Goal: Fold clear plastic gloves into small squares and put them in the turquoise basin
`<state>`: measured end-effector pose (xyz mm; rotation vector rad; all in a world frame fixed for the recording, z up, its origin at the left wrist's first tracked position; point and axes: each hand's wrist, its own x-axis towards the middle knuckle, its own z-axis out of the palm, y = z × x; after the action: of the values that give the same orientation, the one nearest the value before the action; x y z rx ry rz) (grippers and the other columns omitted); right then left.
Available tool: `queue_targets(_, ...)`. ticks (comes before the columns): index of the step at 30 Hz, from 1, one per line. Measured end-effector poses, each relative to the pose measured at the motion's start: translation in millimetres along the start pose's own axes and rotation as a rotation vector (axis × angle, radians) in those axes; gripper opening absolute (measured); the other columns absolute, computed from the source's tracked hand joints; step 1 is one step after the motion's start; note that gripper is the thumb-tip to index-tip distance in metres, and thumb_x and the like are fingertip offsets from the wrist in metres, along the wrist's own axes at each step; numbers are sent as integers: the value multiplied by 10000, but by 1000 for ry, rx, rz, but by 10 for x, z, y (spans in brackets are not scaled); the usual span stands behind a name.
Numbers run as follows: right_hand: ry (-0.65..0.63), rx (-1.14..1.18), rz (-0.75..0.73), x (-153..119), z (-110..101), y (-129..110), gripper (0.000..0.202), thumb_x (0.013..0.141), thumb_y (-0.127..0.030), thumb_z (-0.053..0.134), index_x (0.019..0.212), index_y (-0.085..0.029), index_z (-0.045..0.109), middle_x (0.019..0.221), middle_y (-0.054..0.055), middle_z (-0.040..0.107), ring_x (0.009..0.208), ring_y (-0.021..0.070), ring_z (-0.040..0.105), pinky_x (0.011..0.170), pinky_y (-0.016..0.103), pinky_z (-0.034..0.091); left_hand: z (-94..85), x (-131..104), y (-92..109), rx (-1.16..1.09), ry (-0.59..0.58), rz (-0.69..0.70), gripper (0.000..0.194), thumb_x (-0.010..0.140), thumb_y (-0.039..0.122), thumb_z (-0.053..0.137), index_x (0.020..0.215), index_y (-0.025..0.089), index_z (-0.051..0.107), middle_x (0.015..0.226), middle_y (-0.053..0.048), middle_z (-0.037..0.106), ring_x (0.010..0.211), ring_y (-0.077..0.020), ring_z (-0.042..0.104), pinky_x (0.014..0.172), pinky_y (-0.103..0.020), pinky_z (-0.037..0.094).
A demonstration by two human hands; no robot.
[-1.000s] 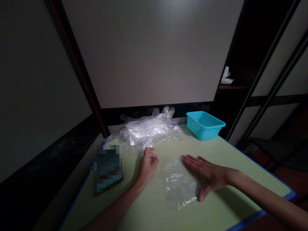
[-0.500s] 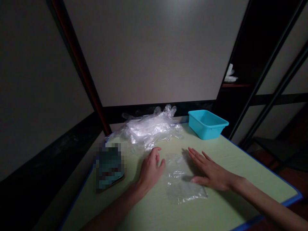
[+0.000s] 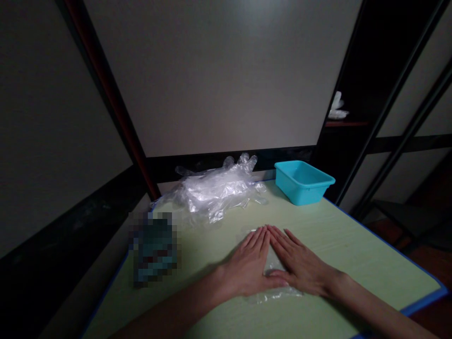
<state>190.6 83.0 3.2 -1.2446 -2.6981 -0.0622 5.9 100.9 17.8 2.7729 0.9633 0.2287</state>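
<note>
Two hands (image 3: 248,269), one plastic sheet (image 3: 271,260), one plastic heap (image 3: 215,189), one basin (image 3: 304,194), one table (image 3: 356,249)

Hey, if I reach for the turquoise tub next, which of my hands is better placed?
Probably your right hand: it looks nearer the turquoise tub, which stands beyond it. Your left hand sits farther left, and both are over the clear plastic.

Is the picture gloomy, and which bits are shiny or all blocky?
In the head view: yes, it's dim, and the shelf opening is nearly black; soft glare shows high on the pale panel; the clear glove pile gleams white; the plastic under the left hand and right hand glints; square blocks hide something at the table's left.
</note>
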Motion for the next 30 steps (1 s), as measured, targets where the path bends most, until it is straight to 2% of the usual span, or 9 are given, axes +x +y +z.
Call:
queue_targets(7,-13,13,8,2,-42,-17,783,815,-584,308,1374,-97,57,1410,162,92,1294,259,68,1038,457,149,-67,-131,-44,17,-21,-68,900,742,674,302,1345,24,147,1409,-184,77,1300,-264,43,1046,-394,118)
queue_targets(13,-26,18,11,-4,-16,-2,818,796,-614,313,1376,-110,32,1413,167,79,1293,271,70,1034,470,148,-124,-255,-200,71,-67,-113,921,722,667,360,1347,25,141,1411,-178,52,1300,-261,37,1052,-376,98)
queue_targets(17,-24,25,18,-2,-7,3,821,794,-614,320,1376,-108,39,1413,168,82,1293,272,75,1032,471,153,-121,-314,-270,81,-52,-146,909,720,640,400,1348,37,138,1414,-172,59,1302,-250,36,1053,-385,104)
queue_targets(23,-25,36,16,4,-45,-12,819,793,-609,331,1376,-109,47,1412,166,68,1291,277,75,1029,474,159,-131,-335,-269,29,-1,-165,877,731,615,411,1351,59,138,1417,-164,74,1303,-252,33,1047,-414,127)
queue_targets(26,-16,41,33,-8,-48,-16,817,792,-605,342,1376,-116,48,1411,161,79,1287,281,86,1027,473,167,-126,-326,-286,-105,82,-177,759,783,513,420,1349,76,169,1417,-143,136,1301,-227,112,1045,-383,167)
queue_targets(30,10,41,76,-50,-14,24,813,794,-597,351,1374,-137,15,1414,145,74,1284,283,96,1026,478,166,-109,-261,-351,-432,364,-316,461,824,338,413,1232,125,423,1291,-113,433,1190,-200,385,1000,-345,280)
